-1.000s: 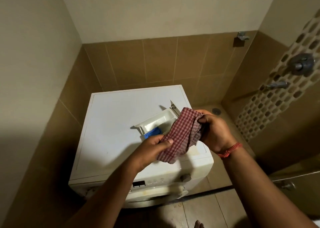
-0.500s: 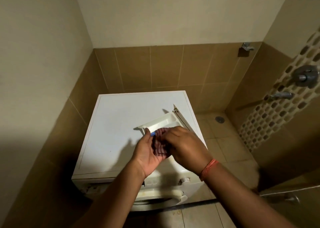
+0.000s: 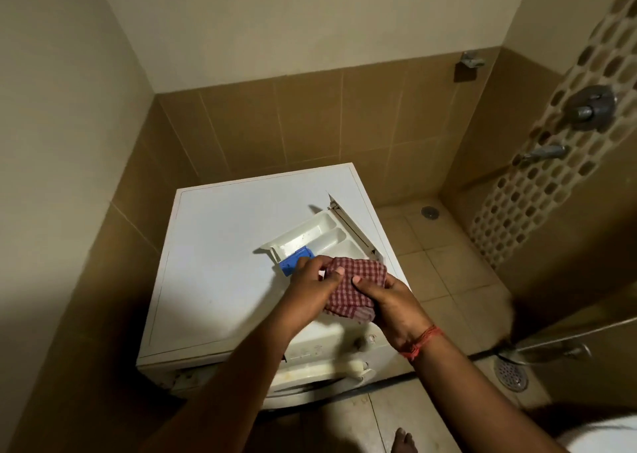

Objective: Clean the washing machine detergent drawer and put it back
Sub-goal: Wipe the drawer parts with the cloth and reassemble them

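Observation:
A white detergent drawer (image 3: 310, 233) with a blue insert (image 3: 293, 262) lies on top of the white washing machine (image 3: 220, 263), towards its right side. Just in front of the drawer, both hands hold a folded red-and-white checked cloth (image 3: 355, 289). My left hand (image 3: 312, 289) grips its left edge, thumb on top. My right hand (image 3: 393, 301) grips its right side, thumb pressed on the cloth. The drawer's near end is partly hidden behind the hands and cloth.
The machine stands in a tiled corner, with walls at the left and behind. To the right are shower taps (image 3: 591, 108) on a mosaic wall, a small floor drain (image 3: 429, 212) and a round grated drain (image 3: 511, 374). A bare foot (image 3: 404, 441) shows on the floor.
The cloth, hanging loose one second ago, was bunched between both hands and is now held as a flat folded pad just in front of the drawer. The camera tilted up, then back down.

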